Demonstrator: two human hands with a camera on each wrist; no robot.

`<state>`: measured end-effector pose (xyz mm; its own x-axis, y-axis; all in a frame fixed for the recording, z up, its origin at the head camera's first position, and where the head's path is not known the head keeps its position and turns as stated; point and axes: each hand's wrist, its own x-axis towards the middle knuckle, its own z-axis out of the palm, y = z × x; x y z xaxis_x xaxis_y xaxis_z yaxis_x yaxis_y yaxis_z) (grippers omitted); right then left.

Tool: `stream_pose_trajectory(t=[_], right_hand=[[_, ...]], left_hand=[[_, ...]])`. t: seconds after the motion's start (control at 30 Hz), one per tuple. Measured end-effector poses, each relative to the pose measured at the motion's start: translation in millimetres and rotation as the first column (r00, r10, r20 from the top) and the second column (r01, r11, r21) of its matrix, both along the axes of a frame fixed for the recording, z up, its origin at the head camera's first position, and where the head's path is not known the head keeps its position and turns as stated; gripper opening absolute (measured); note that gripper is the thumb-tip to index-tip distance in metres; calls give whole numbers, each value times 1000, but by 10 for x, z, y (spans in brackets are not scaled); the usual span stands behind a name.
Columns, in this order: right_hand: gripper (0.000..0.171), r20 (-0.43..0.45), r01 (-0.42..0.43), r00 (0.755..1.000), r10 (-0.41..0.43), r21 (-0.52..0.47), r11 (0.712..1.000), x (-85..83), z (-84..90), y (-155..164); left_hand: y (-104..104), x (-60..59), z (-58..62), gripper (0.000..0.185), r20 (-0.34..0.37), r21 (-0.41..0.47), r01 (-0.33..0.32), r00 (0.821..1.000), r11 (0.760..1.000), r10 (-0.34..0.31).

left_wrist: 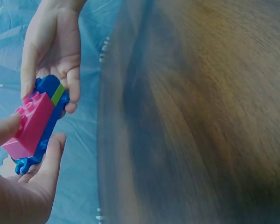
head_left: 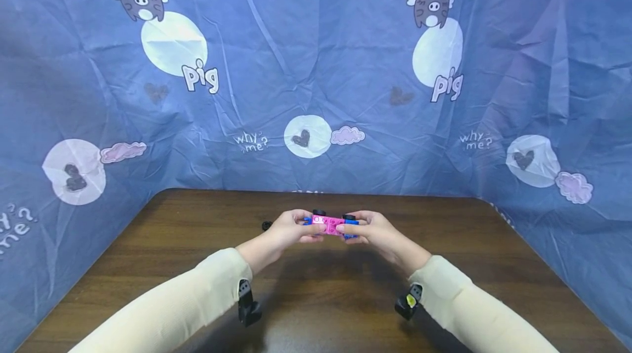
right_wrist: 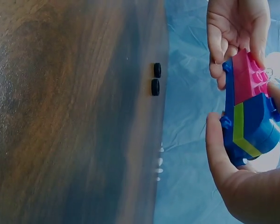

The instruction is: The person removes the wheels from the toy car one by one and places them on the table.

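Observation:
Both hands hold a toy block car (head_left: pixel 329 225) above the table's far part. It has a blue base, a pink studded brick (left_wrist: pixel 33 122) and a rounded blue end piece (right_wrist: pixel 259 128) with a lime stripe. My left hand (head_left: pixel 283 230) grips the pink end, thumb on top and fingers underneath. At the rounded blue end, my right hand (head_left: pixel 380 232) pinches the car between thumb and fingers. Two black wheels (head_left: pixel 319 212) show along the car's far side in the head view. Bare blue hubs (right_wrist: pixel 227 122) show on its other side in the right wrist view.
Two loose black wheels (right_wrist: pixel 155 87) stand close together near the table edge, left of my left hand in the head view. The brown wooden table (head_left: pixel 316 298) reaches a blue printed cloth (head_left: pixel 316 84) that hangs behind and along both sides.

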<state>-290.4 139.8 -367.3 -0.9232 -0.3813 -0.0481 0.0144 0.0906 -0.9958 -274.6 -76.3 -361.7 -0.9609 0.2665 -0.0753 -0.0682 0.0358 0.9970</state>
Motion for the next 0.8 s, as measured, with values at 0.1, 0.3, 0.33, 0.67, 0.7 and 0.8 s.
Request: stream_pose_trajectory(t=[0.1,0.3,0.33,0.67,0.7,0.8], right_hand=[[55,-35,37,999,-37,9,999,5,6,-17],[55,-124,106,988,-96,82,991,32,56,-42],[54,-131,115,986,-103,89,989,36,64,-47],[51,-221,143,968,-117,107,984,91,69,-65],[52,-233,145,965,-117,107,984,93,67,-66],[56,-250,123,964,-95,99,987,86,57,-66]], left_hand=[[17,11,-8,30,-48,-22,-29,998,999,28],[44,36,-10,30,-123,-77,-76,990,994,66],[46,43,-10,30,-138,-85,-84,988,993,72],[42,83,-37,28,-214,-149,-132,972,980,98],[36,81,-41,28,-216,-154,-133,972,979,98],[17,71,-49,29,-219,-160,-143,970,977,106]])
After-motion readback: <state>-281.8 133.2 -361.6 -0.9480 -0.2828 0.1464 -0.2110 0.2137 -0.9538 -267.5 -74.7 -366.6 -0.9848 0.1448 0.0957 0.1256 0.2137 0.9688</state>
